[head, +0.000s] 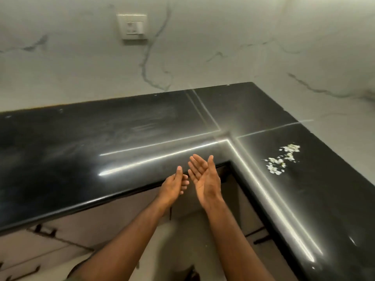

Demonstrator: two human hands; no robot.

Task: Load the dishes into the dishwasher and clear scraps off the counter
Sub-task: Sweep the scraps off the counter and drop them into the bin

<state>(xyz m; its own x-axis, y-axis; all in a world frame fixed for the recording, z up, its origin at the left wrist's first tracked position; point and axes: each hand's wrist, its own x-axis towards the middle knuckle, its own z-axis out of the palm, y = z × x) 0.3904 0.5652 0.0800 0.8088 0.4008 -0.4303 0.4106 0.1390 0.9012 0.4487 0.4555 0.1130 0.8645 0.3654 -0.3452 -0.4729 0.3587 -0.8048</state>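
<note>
A: What are the hands doing?

B: Both are raised in front of the counter's inner corner, holding nothing. The right hand (204,177) is turned palm up, fingers straight and together, thumb standing up. The left hand (174,186) sits just beside it, back toward the camera, thumb up, fingers loosely curled inward toward the right palm.

A: Do they touch?

B: Close, but I can't tell for sure; the left fingertips end right at the edge of the right palm, and the picture is soft there.

A: And the scraps?

B: A loose scatter of pale scraps (282,160) lies on the right-hand wing of the black counter (101,142), well apart from both hands and near the wall side. What they are made of is too small to make out.

A: What else is around?

B: The counter is L-shaped and glossy, with bright streaks of reflected light along its edges. Behind it rises a white marbled wall (223,47) with a switch plate (133,27). Below the counter edge are pale cabinet fronts with dark handles (43,232).
</note>
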